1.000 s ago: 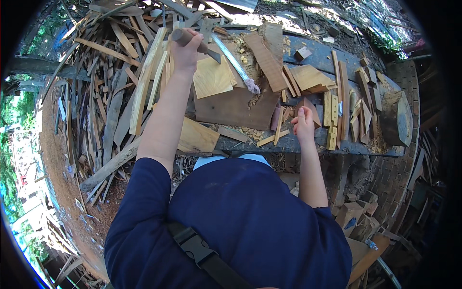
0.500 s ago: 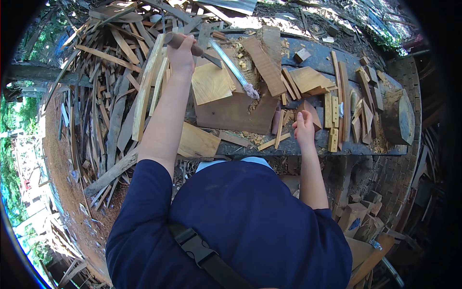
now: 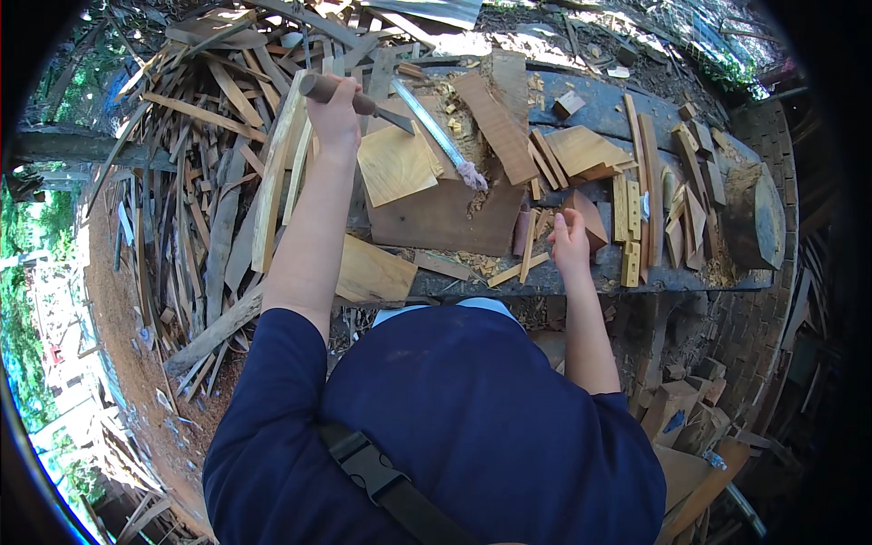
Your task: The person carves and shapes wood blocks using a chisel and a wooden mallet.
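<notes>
My left hand (image 3: 335, 118) is wrapped around the brown wooden handle of a chisel (image 3: 364, 104). Its metal blade slants down to the right, over the far edge of a pale squarish board (image 3: 396, 165); whether the tip touches the wood I cannot tell. That board lies on a wider brown plank (image 3: 445, 216). To the right, my right hand (image 3: 570, 247) is closed, thumb up, against the near left side of a reddish-brown wooden block (image 3: 589, 220). What its fingers hold, if anything, is hidden. A metal ruler (image 3: 427, 122) with a cloth-like knot at one end lies beyond the pale board.
The dark workbench (image 3: 595, 136) carries shavings, a brown board (image 3: 495, 125), yellowish drilled blocks (image 3: 633, 211) and long strips (image 3: 650, 191). A log section (image 3: 753, 218) stands at its right end. Scrap wood (image 3: 204, 173) is heaped on the left.
My left hand and the chisel have shifted slightly left and nearer to me. My right hand and the reddish-brown block have barely moved.
</notes>
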A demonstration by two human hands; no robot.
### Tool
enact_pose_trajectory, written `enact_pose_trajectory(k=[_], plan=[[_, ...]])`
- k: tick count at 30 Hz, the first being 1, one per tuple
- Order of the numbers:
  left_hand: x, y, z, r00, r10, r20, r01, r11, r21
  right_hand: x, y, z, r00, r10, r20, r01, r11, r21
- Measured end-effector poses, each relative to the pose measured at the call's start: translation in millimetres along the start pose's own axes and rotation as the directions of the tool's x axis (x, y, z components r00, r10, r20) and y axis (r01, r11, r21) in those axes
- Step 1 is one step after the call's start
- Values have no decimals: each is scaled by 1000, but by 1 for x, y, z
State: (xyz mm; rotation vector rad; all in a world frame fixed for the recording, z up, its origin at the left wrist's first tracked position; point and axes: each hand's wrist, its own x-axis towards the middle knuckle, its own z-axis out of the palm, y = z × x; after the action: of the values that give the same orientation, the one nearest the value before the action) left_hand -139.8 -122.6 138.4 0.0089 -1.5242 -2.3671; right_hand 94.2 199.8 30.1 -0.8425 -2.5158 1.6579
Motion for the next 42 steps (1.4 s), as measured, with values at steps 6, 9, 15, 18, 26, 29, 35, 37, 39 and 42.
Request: enact_pose_trajectory(k=[6,9,15,18,26,29,35,37,39,42], plan=[[-1,-2,-16,996,-47,-81,37,992,-121,-2,-3,1,1000,3,-8,-3,1000,-30],[-6,3,-19,985,-74,-158,54,990,-131,-6,-19,-1,999,37,11,-36,996,-86],[-3,-1,-42,978,-59,-200,19,980,-196,-9,-34,-1,998,54,33,-49,986,-156],[-6,-2,-51,973,-79,-217,28,973,-228,-16,-48,8,994,-36,107,58,976,-210],[-11,2,-43,975,-82,-206,36,975,-218,-28,-108,117,725,-434,535,655,677,-337],[-12,1,-40,974,-55,-220,15,984,-179,-17,-103,147,719,-486,496,693,551,-465],[-25,-1,-16,975,-87,-204,56,986,-155,-8,-95,166,673,-545,500,739,487,-466],[-24,0,-10,978,-77,-195,53,991,-125,-8,-96,167,684,-544,486,729,507,-460],[-21,-1,-6,997,-7,-79,2,998,-61,-9,-97,166,684,-549,481,730,514,-451],[-16,1,1,1000,5,0,-5,1000,-3,-8,-97,165,693,-562,453,721,540,-433]])
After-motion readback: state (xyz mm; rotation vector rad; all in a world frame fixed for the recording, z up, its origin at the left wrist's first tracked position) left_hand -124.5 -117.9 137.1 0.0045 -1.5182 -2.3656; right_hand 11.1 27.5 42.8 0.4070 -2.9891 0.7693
